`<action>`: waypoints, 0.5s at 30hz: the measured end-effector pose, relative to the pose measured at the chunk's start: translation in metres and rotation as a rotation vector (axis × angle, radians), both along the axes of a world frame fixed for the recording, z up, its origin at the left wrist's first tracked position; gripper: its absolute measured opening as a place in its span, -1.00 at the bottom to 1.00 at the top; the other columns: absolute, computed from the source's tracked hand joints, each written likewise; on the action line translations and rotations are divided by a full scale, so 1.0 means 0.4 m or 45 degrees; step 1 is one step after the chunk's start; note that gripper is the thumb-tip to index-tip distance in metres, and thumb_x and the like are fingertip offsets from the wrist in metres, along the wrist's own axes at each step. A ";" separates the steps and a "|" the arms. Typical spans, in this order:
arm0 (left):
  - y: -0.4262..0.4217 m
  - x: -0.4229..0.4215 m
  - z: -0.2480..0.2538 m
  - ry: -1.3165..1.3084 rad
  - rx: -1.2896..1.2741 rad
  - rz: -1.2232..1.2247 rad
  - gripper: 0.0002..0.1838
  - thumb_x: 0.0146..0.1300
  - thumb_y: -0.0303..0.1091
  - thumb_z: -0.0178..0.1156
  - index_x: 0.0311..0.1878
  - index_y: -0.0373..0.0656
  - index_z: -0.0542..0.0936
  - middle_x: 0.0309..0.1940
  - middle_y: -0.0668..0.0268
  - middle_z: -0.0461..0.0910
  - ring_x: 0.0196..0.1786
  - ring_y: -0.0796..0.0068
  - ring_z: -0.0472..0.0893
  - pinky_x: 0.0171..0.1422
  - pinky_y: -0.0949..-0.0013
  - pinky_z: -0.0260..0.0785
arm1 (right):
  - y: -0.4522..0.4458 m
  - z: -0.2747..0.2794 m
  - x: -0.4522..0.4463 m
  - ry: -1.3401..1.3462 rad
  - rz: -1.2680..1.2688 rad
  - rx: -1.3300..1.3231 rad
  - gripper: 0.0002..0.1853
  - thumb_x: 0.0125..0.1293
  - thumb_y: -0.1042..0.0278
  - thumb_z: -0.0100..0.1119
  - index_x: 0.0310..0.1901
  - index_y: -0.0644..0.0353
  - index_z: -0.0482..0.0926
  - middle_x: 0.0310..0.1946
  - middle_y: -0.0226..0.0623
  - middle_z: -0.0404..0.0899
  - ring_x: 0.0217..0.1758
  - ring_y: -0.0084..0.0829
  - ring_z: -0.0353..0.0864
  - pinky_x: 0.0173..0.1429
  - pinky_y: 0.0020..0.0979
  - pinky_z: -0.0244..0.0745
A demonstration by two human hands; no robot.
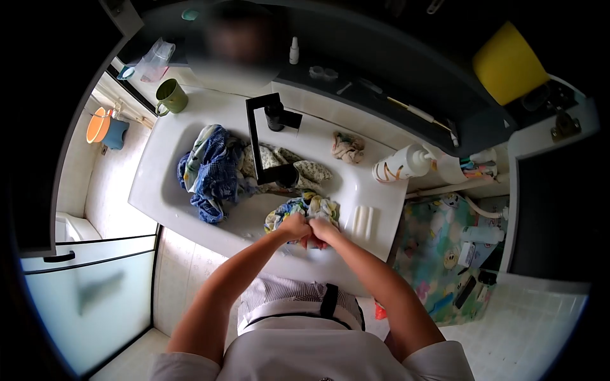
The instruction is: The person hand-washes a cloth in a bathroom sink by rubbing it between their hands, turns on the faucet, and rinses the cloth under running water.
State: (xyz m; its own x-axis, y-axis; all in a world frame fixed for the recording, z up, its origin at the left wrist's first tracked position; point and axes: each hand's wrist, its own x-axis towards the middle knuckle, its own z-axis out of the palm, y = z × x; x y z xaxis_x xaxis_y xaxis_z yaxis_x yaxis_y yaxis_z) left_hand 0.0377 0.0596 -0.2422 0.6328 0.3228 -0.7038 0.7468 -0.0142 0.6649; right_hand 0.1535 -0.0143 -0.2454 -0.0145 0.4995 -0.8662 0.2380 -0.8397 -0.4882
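Observation:
Both fists meet over the near side of a white sink (152, 168). My left hand (293, 227) is closed on a multicoloured patterned cloth (311, 204), and my right hand (323, 230) grips the same cloth right beside it. Bunched fabric in yellow, blue and white bulges out beyond the knuckles; some reddish fabric shows below them. Farther left in the basin lies a heap of blue patterned cloth (219, 168). A pale floral cloth (273, 160) sits behind the hands, partly under the black faucet (257, 136).
A crumpled beige cloth (347, 147) rests on the sink's back rim, with a white pump bottle (403, 163) to its right. A green mug (171, 97) stands at the back left corner. Above is a dark shelf (375, 76) with small items; an open cabinet door (549, 197) stands at right.

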 end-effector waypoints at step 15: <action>0.069 -0.012 -0.179 -0.380 0.597 0.582 -0.74 -0.04 -0.21 0.04 -0.45 -0.16 0.62 -0.60 0.15 0.56 -0.55 0.30 0.57 -0.40 0.29 0.40 | 0.224 -0.068 0.018 -0.036 -0.063 -0.171 -0.44 0.11 -0.10 -0.25 -0.70 0.24 0.50 -0.75 -0.18 0.52 -0.82 -0.41 0.44 -0.73 -0.48 0.27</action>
